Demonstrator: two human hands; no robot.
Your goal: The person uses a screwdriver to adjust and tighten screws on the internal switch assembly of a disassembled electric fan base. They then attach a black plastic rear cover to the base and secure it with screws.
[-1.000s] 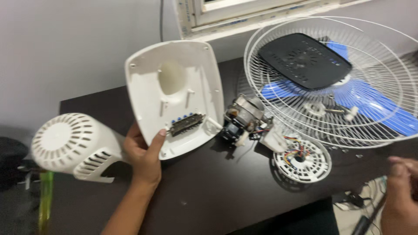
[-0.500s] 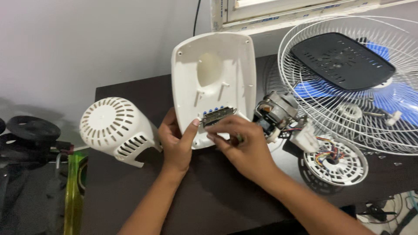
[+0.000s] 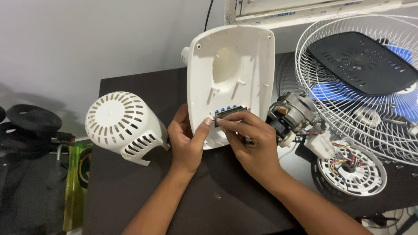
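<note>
The white housing [image 3: 228, 82] stands tilted on the worktop [image 3: 143, 187], hollow side up, exposing its switch board [image 3: 230, 111]. The left hand [image 3: 188, 139] braces its lower edge, thumb pressed on; the right hand [image 3: 252, 143] fingers pinch the board. The motor [image 3: 289, 115] lies just right.

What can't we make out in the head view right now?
- Switch block in the white housing: partly covered by the left hand and right hand; its fastening is hidden.
- Fan grille: cut off by the right and top edges.
- Wire ends at the round vented plate: too small to trace.
- Motor: near side behind the right hand.
</note>
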